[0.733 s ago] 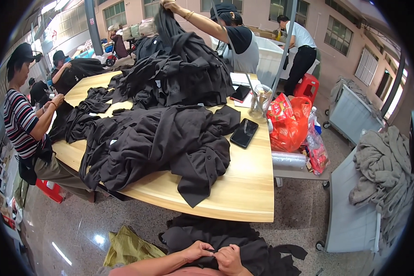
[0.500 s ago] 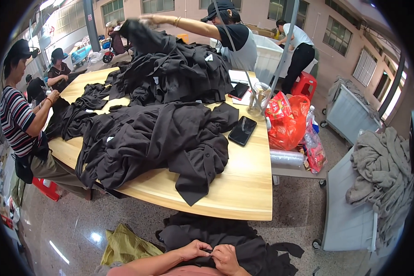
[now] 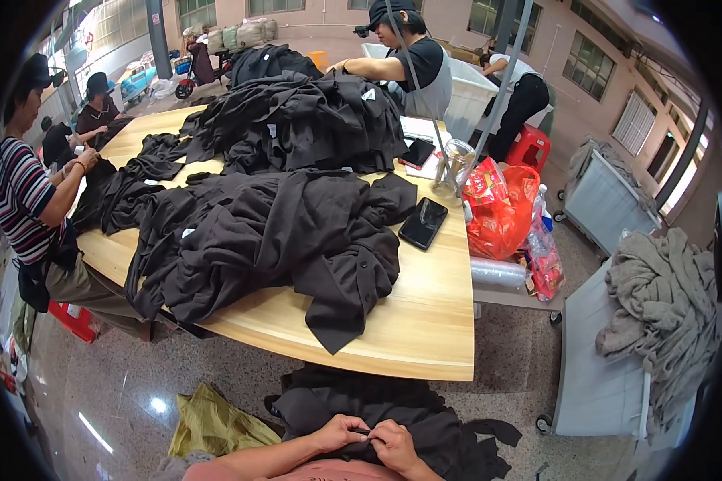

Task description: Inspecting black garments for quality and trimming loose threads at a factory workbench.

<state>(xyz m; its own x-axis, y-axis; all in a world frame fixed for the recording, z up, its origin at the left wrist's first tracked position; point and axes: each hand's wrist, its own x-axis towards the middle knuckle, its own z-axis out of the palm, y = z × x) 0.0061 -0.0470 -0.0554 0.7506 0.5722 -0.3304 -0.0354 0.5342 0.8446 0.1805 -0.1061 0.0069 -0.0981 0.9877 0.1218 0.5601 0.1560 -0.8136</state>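
Observation:
A black garment [image 3: 413, 409] is spread across my lap below the table's near edge. My left hand [image 3: 341, 434] and my right hand [image 3: 394, 443] meet at its middle, each pinching a small fold of the dark cloth between thumb and fingers. The fingertips are almost touching; any small item between them is too tiny to make out. On the wooden table [image 3: 425, 337] ahead lies a crumpled black shirt [image 3: 249, 240] with buttons along one edge. Behind it rises a big heap of black garments [image 3: 297, 120].
Two phones, a black one [image 3: 423, 224] and another [image 3: 417, 152], lie at the table's right beside a clear jar [image 3: 455, 167]. Red plastic bags [image 3: 501, 208] sit right of it. Wheeled bins [image 3: 598, 377] hold grey cloth. Co-workers stand left [image 3: 28, 184] and across [image 3: 417, 68]. A yellow-green sack [image 3: 217, 421] lies left.
The co-worker across the table has lowered a raised black garment onto the far side of the heap. My hands stay pinched on the cloth, with the fingers shifting slightly.

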